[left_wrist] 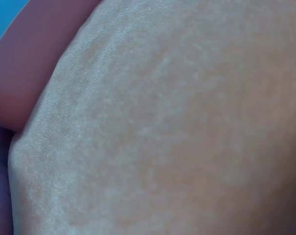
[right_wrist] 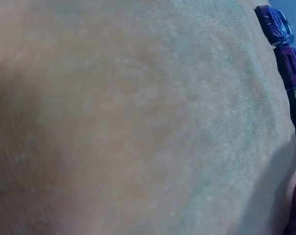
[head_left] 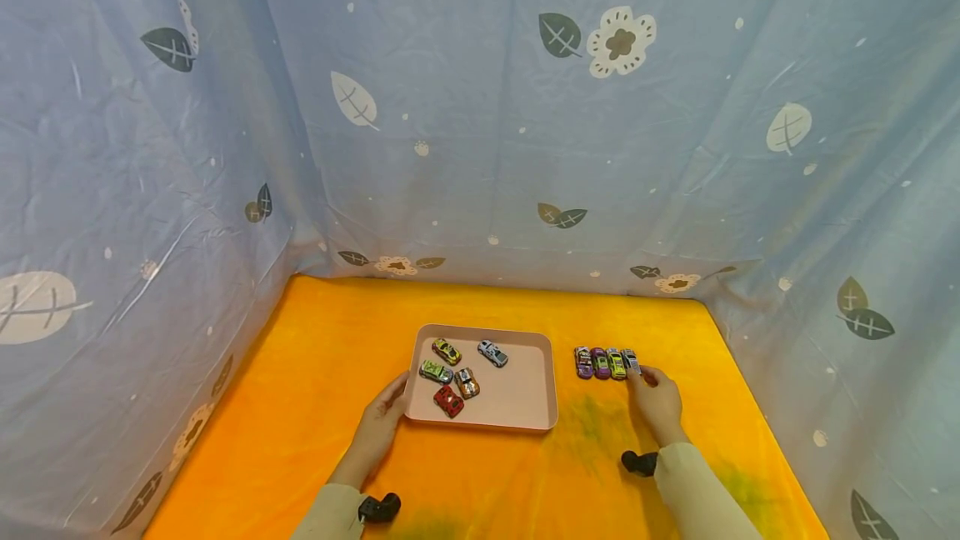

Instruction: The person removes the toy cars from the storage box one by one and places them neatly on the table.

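Observation:
My left hand point(head_left: 380, 423) holds the left side of a shallow pink tray point(head_left: 517, 407), its fingers at the rim. Several toy cars lie in it: a yellow one point(head_left: 447, 351), a green one point(head_left: 436, 371), an orange and white one point(head_left: 467, 383), a red one point(head_left: 448, 401) and a pale one point(head_left: 492, 352). To the right of the tray, my right hand point(head_left: 658, 407) pinches a silver toy car point(head_left: 631, 361). That car ends a side-by-side row with a yellow-green car point(head_left: 617, 363), a purple-green one point(head_left: 600, 362) and a purple-white one point(head_left: 582, 362).
An orange-yellow cloth point(head_left: 360, 315) covers the table. Blue leaf-patterned curtains point(head_left: 465, 148) hang along its back and both sides. Each wrist carries a small black camera; one is the left wrist's camera point(head_left: 379, 508).

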`<state>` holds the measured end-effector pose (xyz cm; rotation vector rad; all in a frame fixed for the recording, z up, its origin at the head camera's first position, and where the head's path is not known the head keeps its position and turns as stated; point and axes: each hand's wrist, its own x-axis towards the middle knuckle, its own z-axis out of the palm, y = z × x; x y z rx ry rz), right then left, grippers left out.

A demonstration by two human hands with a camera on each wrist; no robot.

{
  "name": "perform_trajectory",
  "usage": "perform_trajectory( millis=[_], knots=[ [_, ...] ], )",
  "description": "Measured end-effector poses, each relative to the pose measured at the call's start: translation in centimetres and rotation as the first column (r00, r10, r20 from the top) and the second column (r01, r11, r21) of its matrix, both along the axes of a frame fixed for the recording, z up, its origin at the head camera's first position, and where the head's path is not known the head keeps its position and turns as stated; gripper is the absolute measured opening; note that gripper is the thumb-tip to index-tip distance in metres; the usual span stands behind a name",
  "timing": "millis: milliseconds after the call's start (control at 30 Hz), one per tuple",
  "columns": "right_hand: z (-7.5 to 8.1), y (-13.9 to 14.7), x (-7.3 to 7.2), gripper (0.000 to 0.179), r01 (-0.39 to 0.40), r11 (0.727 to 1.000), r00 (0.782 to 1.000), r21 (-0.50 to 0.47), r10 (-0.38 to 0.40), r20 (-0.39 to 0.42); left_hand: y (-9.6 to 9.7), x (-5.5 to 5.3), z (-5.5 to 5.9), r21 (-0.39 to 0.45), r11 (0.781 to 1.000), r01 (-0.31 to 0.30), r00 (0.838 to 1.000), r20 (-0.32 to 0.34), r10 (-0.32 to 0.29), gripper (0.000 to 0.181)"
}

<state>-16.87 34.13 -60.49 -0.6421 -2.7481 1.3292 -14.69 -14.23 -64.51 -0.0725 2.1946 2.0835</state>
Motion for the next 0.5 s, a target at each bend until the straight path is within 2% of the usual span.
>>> perform_trajectory(
  millis=[167,267,400,500],
  knots=[
    [0.4,0.2,-0.1,0.075,-0.022,0.999,1.0,-0.03,0.022,0.005,0.1,0.2,0.3,0.014,1.0,0.0,1.0,0.007,0.0,0.045],
    [0.7,0.1,-0.1,0.079,-0.002,1.0,1.0,-0.018,0.002,-0.013,0.1,0.3,0.3,0.023,1.0,0.003,1.0,0.009,-0.003,0.045],
    [1.2,-1.3,-0.1,0.079,0.063,0.998,0.992,0.031,-0.059,-0.109,0.1,0.3,0.3,0.029,1.0,0.003,1.0,0.003,-0.003,0.045],
    [1.9,-2.9,-0.5,0.075,0.073,0.996,0.98,0.044,-0.063,-0.188,0.1,0.2,0.3,0.026,1.0,0.004,1.0,-0.006,-0.004,0.046]
  ],
)
